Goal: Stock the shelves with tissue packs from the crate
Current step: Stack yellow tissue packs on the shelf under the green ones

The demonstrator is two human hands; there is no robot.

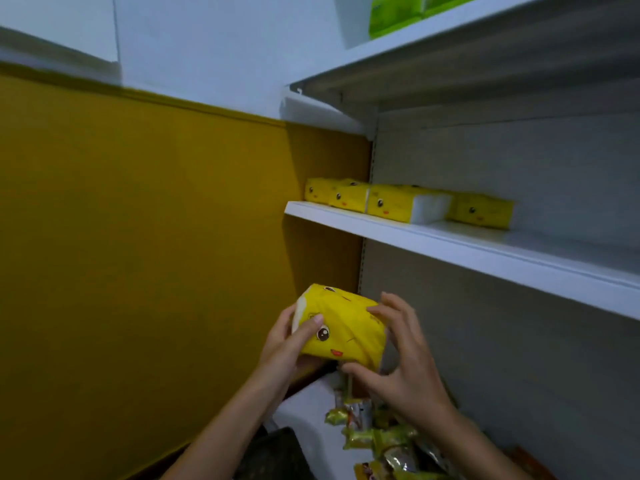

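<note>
I hold one yellow tissue pack (pixel 341 325) with a cartoon face in both hands, below the middle shelf. My left hand (pixel 282 348) grips its left end, thumb across the front. My right hand (pixel 403 358) grips its right end, with the thumb under the pack and the fingers over the top. Several matching yellow packs (pixel 391 202) stand in a row at the left end of the white middle shelf (pixel 485 251). The crate is not in view.
Green packs (pixel 394 13) sit on the top shelf (pixel 450 26). Snack packets (pixel 384 438) lie on the lowest shelf under my hands. A yellow and white wall (pixel 138 237) closes off the left side. The middle shelf is bare to the right of the yellow packs.
</note>
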